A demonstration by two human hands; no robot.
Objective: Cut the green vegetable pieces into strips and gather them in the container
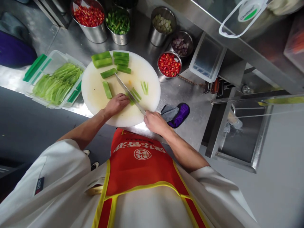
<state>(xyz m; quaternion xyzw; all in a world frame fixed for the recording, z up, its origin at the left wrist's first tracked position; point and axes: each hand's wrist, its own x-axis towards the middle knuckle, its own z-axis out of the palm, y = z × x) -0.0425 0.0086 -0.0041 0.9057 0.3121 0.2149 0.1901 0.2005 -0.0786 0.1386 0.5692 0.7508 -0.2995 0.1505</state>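
Observation:
A round white cutting board (95, 106) lies before me on the steel counter. My right hand (155, 122) is closed round the handle of a kitchen knife (123, 85), whose blade points up and left across the board. Beside the blade, my left hand (118, 104) presses down with bent fingers on a green vegetable piece, mostly hidden beneath them. Thin green strips (136, 94) lie just right of the blade, with a few more slivers (144, 88) farther right. Thick green vegetable blocks (101, 59) rest at the board's far side, and one single piece (107, 90) lies left of the knife.
Left of the board stands a clear plastic container (82, 66) of green strips. Behind are steel pots of chopped red chillies (88, 16), chopped greens (118, 22) and pale cubes (162, 25). A purple and grey cloth item (178, 114) lies at the right. A steel shelf (213, 28) overhangs the counter.

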